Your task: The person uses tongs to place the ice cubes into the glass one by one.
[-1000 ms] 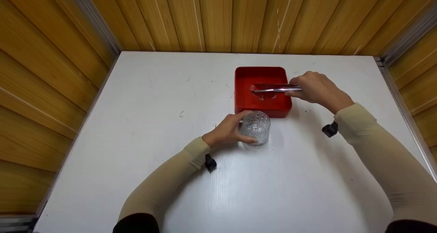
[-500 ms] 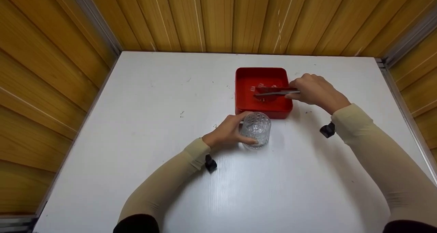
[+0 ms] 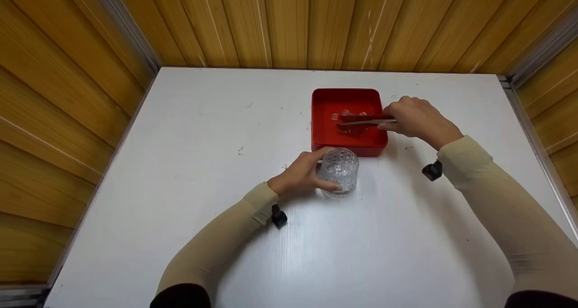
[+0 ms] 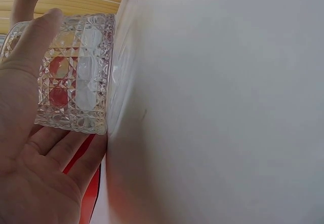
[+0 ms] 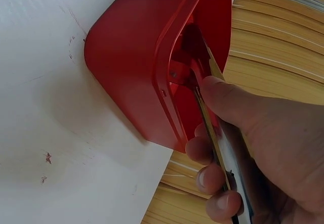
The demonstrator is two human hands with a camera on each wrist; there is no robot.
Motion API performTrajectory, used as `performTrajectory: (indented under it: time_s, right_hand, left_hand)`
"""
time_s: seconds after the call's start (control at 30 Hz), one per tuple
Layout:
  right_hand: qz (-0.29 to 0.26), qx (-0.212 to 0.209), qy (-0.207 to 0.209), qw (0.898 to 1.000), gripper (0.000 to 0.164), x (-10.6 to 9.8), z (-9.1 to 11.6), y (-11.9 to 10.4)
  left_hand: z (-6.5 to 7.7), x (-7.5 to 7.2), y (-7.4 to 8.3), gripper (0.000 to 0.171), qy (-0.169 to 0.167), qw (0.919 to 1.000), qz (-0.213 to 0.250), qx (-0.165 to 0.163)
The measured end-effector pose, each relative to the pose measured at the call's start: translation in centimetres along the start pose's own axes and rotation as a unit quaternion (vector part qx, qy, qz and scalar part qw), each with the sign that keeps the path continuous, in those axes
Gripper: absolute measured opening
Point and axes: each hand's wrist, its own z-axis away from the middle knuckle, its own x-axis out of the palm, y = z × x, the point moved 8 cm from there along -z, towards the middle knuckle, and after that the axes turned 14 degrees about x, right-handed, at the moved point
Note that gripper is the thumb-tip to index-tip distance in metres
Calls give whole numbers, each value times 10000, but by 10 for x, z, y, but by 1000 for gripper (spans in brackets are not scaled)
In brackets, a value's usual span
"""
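Observation:
In the head view, my left hand [image 3: 300, 175] holds a clear cut-pattern glass [image 3: 342, 175] by its side, thumb on the near side and fingers behind. The left wrist view shows the glass [image 4: 76, 82] standing upright on the table. My right hand [image 3: 415, 120] grips metal tongs [image 3: 370, 122], whose tips reach down into a square red box [image 3: 372, 151]. Small clear pieces [image 3: 334, 116] lie inside the box around the tongs. Seen from the right wrist, the thumb and fingers squeeze the tongs [image 5: 234, 158] from both sides; their tips are hidden by the box wall.
The white table [image 3: 203, 172] carries a few small dark marks. Wood-look panels [image 3: 284, 23] stand behind it and along both sides. The glass is just in front of the box's near wall.
The tongs have shifted slightly toward me inside the box, and more of the clear pieces show. During the last half second almost nothing moves. My left hand stays on the glass.

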Motion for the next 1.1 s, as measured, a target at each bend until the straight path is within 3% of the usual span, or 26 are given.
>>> performTrajectory:
  time_s: [0.4, 0.7, 1.1]
  right_hand:
    - [-125, 113, -166, 9997, 29, 1, 0, 0]
    - [-181, 27, -88, 9998, 19, -1, 0, -1]
    - [-100, -26, 30, 9999, 12, 0, -1, -1]
  left_hand:
    - [0, -1, 1, 87, -33, 10000, -90, 22]
    - [0, 0, -1, 87, -69, 9999, 3, -148]
    - [-1, 0, 1, 84, -55, 10000, 53, -26]
